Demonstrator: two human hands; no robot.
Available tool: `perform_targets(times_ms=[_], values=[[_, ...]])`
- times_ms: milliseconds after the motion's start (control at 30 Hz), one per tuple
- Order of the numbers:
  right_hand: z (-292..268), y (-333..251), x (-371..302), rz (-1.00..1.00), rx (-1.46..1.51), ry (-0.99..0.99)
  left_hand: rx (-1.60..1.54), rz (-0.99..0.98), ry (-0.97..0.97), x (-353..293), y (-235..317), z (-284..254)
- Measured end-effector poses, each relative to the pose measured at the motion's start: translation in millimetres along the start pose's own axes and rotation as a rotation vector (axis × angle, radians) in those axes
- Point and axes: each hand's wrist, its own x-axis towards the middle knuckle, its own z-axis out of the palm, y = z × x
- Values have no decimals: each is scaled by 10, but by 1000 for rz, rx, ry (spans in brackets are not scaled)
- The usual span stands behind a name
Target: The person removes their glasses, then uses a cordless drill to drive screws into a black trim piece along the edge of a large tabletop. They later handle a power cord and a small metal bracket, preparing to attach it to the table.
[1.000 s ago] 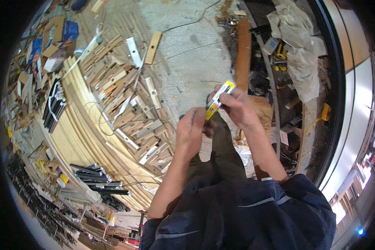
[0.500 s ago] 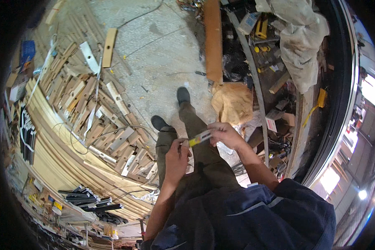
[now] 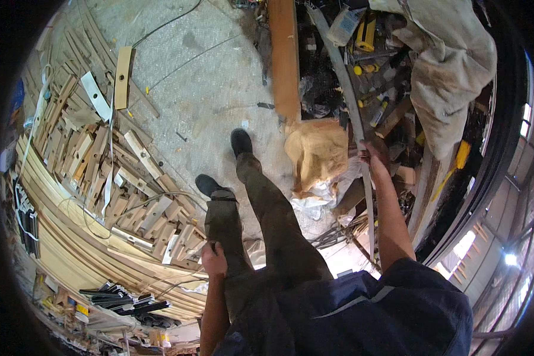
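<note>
My left hand [image 3: 213, 259] hangs beside my left thigh with its fingers curled; a dark spot shows at the fingertips, but what they hold, if anything, cannot be made out. Stretched out to the right, my right hand [image 3: 375, 155] is at the long grey strip [image 3: 343, 71] that borders a cluttered surface. Shadow hides most of its fingers, so their grip is unclear. Just beyond that hand lies a slim yellow-and-pale tool [image 3: 380, 111] among loose tools. A yellow tool [image 3: 366, 34] and a pale box [image 3: 345, 28] sit farther off.
Short wooden blocks with holes [image 3: 89, 154] are heaped at the left, beside long curved wooden strips [image 3: 71, 231]. A brown board [image 3: 285, 59], a tan sheet [image 3: 316, 154] and a draped cloth [image 3: 451, 65] lie ahead and right. A cable crosses the floor [image 3: 190, 77].
Both hands were together holding a small yellow-and-silver tool. They have since parted: my right hand moved right to the grey strip, my left dropped beside my thigh. The tool is in neither hand visibly.
</note>
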Motion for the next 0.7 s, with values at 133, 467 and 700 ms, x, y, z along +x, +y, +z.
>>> perform_targets(times_ms=[133,467,700], values=[[543,-641,301,-467,-255,-59,179,-22,71,-126,-116,60],[1663,-2105,1332,-810,-733,349,197,-72,80,-97,6,156],[1923,-2653,1369,-703,-781,356,253,-88,95,-73,85,263]])
